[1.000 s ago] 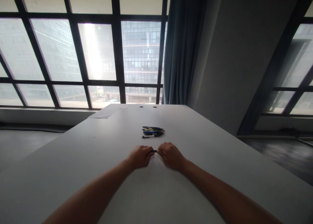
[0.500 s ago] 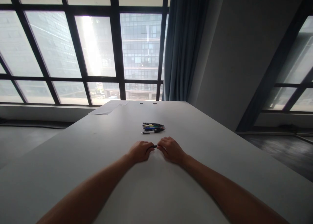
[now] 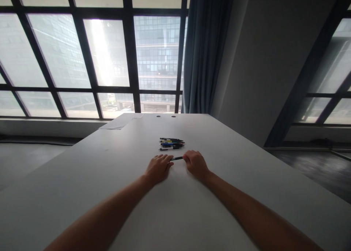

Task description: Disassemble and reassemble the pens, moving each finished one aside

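Between my two hands a dark pen lies nearly level, just above or on the white table. My left hand has its fingers closed around the pen's left end. The pen's right end is pinched in my right hand, and both tips are hidden by fingers. Just beyond the hands lies a bunch of pens, several of them side by side with tips mostly to the right. The nearest one in the bunch has a white and black barrel.
Sheets of paper lie at the table's far left edge. Two dark round grommets sit at its far end. Beyond stand a large framed window and a blue curtain, with a grey wall on the right.
Both hands have shifted slightly away from me, towards the bunch of pens. They have moved apart, so more of the dark pen shows between them.
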The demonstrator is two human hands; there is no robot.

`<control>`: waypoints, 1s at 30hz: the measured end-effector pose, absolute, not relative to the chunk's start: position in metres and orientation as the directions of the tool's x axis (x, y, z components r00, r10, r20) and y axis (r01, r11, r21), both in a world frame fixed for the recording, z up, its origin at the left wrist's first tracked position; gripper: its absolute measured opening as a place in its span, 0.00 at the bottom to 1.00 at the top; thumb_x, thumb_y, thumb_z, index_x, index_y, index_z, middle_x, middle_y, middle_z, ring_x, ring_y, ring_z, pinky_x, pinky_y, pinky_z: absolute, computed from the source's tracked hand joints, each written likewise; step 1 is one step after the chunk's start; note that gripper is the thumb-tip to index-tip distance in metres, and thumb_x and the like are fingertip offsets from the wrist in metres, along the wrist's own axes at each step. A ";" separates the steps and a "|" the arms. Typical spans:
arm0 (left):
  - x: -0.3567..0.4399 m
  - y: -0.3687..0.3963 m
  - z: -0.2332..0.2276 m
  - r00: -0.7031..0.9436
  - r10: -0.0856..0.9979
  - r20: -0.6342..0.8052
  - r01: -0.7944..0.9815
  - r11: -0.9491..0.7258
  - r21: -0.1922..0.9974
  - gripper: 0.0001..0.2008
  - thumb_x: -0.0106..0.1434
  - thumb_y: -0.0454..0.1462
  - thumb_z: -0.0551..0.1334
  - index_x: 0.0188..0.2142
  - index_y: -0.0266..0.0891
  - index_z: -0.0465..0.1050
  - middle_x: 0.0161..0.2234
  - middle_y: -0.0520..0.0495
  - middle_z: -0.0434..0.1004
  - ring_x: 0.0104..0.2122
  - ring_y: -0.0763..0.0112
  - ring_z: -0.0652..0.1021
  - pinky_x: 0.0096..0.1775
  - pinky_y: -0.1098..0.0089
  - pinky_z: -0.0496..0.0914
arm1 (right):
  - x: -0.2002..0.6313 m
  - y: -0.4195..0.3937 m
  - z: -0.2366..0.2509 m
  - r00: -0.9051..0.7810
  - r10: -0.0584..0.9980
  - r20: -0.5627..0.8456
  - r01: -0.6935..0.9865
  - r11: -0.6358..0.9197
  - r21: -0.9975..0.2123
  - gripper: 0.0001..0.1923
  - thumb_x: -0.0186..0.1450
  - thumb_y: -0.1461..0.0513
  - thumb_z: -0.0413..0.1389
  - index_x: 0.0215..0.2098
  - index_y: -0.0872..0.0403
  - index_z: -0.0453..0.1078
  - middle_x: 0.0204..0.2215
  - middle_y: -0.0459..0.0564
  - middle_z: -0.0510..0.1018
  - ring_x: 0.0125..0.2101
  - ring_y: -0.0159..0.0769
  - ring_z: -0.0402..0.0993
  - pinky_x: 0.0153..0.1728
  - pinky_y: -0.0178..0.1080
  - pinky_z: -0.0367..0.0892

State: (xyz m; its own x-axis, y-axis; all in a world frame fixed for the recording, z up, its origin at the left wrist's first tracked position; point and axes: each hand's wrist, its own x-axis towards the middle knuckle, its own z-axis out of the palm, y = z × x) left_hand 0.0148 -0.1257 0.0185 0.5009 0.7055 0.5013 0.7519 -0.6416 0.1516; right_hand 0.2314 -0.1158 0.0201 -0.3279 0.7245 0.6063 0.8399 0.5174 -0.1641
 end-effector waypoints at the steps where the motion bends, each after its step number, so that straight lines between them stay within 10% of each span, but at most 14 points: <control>1: 0.014 -0.125 0.018 0.481 0.721 0.499 0.765 -0.623 0.164 0.15 0.68 0.39 0.52 0.51 0.40 0.70 0.42 0.43 0.79 0.40 0.63 0.78 0.41 0.64 0.72 | 0.235 -0.113 0.020 -0.290 0.722 0.628 0.860 0.484 -0.160 0.11 0.68 0.65 0.48 0.30 0.56 0.69 0.30 0.51 0.75 0.33 0.36 0.68 0.40 0.39 0.57; 6: 0.014 -0.121 0.011 0.493 0.704 0.512 0.709 -0.666 0.232 0.12 0.68 0.38 0.53 0.47 0.41 0.72 0.40 0.44 0.80 0.36 0.65 0.79 0.39 0.67 0.72 | 0.228 -0.122 0.026 -0.462 0.582 0.669 0.772 0.636 -0.020 0.11 0.68 0.62 0.51 0.47 0.56 0.68 0.44 0.57 0.75 0.46 0.44 0.67 0.52 0.48 0.56; 11: 0.015 -0.124 0.011 0.520 0.659 0.544 0.619 -0.729 0.291 0.14 0.67 0.43 0.56 0.48 0.41 0.70 0.42 0.44 0.80 0.39 0.64 0.79 0.42 0.67 0.72 | 0.213 -0.134 0.026 -0.626 0.564 0.539 0.643 0.764 -0.053 0.19 0.69 0.66 0.44 0.57 0.57 0.63 0.43 0.57 0.75 0.40 0.39 0.70 0.43 0.41 0.63; 19: 0.014 -0.127 0.020 0.351 0.840 0.415 0.845 -0.475 0.246 0.07 0.63 0.38 0.58 0.40 0.41 0.72 0.41 0.47 0.78 0.42 0.64 0.76 0.42 0.66 0.70 | 0.222 -0.131 0.031 -0.575 0.599 0.557 0.731 0.682 0.022 0.22 0.64 0.49 0.52 0.21 0.56 0.67 0.20 0.49 0.71 0.24 0.32 0.63 0.32 0.37 0.53; 30: 0.015 -0.128 0.025 0.375 0.843 0.385 0.846 -0.481 0.229 0.10 0.64 0.36 0.54 0.36 0.40 0.74 0.39 0.46 0.77 0.40 0.64 0.76 0.40 0.67 0.70 | 0.221 -0.134 0.031 -0.656 0.535 0.532 0.631 0.775 -0.002 0.28 0.63 0.43 0.50 0.17 0.56 0.64 0.16 0.48 0.69 0.19 0.29 0.60 0.28 0.36 0.49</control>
State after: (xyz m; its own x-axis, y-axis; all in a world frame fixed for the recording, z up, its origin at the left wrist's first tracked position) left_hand 0.0153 -0.1279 0.0245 0.3750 0.8435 0.3846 0.8464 -0.4808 0.2292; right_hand 0.2212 -0.1342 0.0306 -0.6557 0.5353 0.5325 0.6314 0.7755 -0.0021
